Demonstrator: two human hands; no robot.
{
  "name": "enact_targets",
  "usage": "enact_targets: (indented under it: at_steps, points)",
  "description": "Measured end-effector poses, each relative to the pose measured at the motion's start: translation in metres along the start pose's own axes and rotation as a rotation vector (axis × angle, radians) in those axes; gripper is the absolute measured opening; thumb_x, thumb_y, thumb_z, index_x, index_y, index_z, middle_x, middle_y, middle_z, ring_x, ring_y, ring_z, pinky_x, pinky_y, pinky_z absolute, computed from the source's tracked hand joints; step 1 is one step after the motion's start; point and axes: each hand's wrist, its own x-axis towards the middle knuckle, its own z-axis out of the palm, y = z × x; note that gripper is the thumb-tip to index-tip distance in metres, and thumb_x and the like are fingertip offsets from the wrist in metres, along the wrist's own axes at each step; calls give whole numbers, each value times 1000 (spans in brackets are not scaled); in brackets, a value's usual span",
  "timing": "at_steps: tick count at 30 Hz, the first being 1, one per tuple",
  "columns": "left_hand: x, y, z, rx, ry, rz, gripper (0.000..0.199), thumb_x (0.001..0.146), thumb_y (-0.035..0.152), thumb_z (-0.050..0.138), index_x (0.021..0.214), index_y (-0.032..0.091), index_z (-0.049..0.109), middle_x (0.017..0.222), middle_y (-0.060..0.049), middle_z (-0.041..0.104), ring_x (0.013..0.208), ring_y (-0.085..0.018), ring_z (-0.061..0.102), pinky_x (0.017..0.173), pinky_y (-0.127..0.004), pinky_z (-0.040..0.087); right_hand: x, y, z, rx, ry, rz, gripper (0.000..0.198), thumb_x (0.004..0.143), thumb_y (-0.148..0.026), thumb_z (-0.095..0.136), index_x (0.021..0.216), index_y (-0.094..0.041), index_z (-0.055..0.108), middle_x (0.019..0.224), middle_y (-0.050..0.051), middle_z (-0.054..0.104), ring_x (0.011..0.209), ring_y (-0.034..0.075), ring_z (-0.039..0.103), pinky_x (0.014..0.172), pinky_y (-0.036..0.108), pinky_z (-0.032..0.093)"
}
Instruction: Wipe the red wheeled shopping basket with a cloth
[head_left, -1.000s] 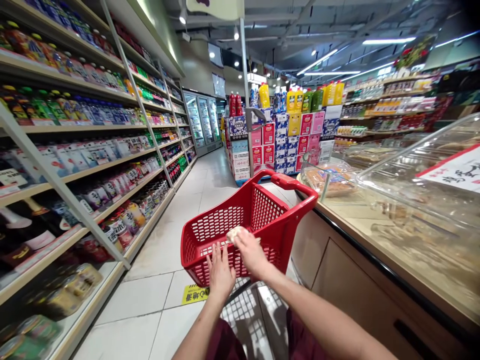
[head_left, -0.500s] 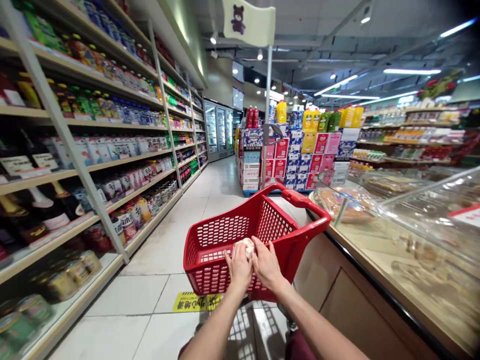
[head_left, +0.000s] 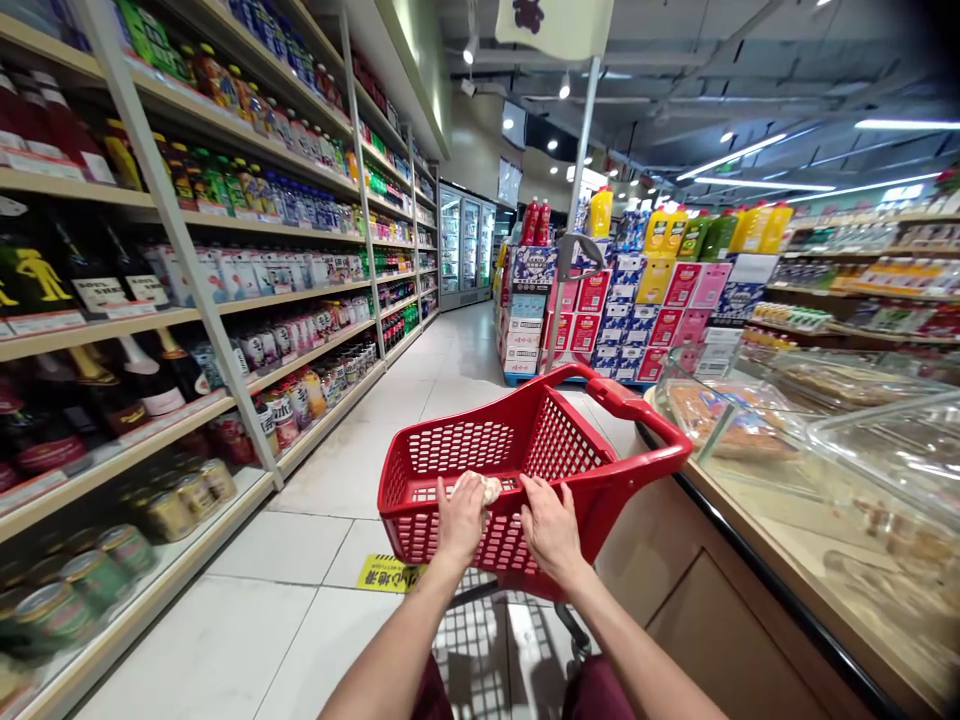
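1. Two bare forearms (head_left: 397,635) were stretched forward above maroon clothing (head_left: 600,690).
2. By the left hand (head_left: 461,515), a crumpled pale cloth (head_left: 491,488) was grasped and pressed onto the near rim of a red shopping cart (head_left: 600,503); part of the cloth was left showing beside the fingers.
3. Just to the right, the right hand (head_left: 551,525) was laid on the same rim, released, its fingers loosely spread and slightly bent.
4. The cart's basket was pierced by rows of holes, and its handle (head_left: 637,408) was turned toward the right.
5. On pale floor tiles (head_left: 225,640), a yellow sign (head_left: 382,573) was partly covered by the left arm.
6. At right, a counter (head_left: 750,610) was topped with clear covers.
7. At left, shelves (head_left: 112,334) were filled with bottles and cans.
8. Beyond the basket, a pale flag (head_left: 555,32) was carried by a pole (head_left: 585,130).
9. Farther off, stacked cartons (head_left: 624,310) were topped with red, yellow and green bottles.
10. At the aisle's far end, glass-fronted coolers (head_left: 459,240) were lit.
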Motion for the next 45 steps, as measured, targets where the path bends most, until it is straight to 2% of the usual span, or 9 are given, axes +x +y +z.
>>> enact_targets:
  at_steps: [4,7,13,20,25,27,32,38,45]
  points:
    - [-20,-46,-17,89,87,1,35,79,14,39,109,26,51,110,-3,63,103,-19,57,104,-57,14,0,7,0,-13,-8,-10,41,81,-13,33,120,-15,49,114,7,59,111,19,48,102,44,19]
    - [-34,-69,-25,133,142,-55,34,80,16,37,110,22,51,111,-10,62,102,-22,57,102,-59,16,-4,4,7,-34,-11,-2,42,81,-12,34,120,-15,49,117,8,57,116,21,43,102,44,20]
    - [-18,-22,1,69,101,62,35,80,18,39,113,23,50,116,-7,59,109,-21,53,102,-58,17,-10,3,10,-68,-21,10,40,80,-12,36,117,-16,51,119,8,55,116,22,42,101,46,19]
    - [-39,-67,-23,132,177,-59,33,82,17,36,111,21,52,114,-12,60,103,-25,57,104,-58,15,-12,4,13,-76,-10,-2,41,81,-12,35,117,-16,51,120,9,55,120,22,39,100,46,23]
    - [-20,-25,-4,61,84,23,34,80,19,41,112,24,51,116,-7,59,109,-21,53,104,-58,13,-12,1,13,-96,-26,22,39,80,-13,36,115,-17,53,121,9,54,120,23,38,98,46,26]
    - [-21,-26,-6,45,53,33,35,81,18,38,113,24,51,117,-6,59,110,-21,52,104,-58,14,-12,3,11,-104,-31,12,39,81,-13,36,116,-18,53,121,9,54,119,23,39,99,48,24]
    - [-38,-62,-25,137,131,-90,36,82,16,33,113,22,52,117,-8,58,105,-24,55,104,-57,12,-13,2,14,-104,-26,27,40,81,-13,35,117,-15,52,123,10,52,121,23,37,100,47,22]
    - [-18,-20,-1,62,61,46,37,80,17,40,116,24,50,120,-7,56,113,-20,50,105,-55,10,-12,1,13,-112,-48,15,42,79,-12,37,118,-16,51,124,9,52,121,23,37,101,48,20]
    - [-44,-75,-29,135,103,-170,39,80,16,36,116,24,49,122,-10,54,110,-23,52,101,-62,8,-13,0,19,-103,-14,26,43,78,-10,36,119,-15,51,124,10,51,123,24,35,100,47,23]
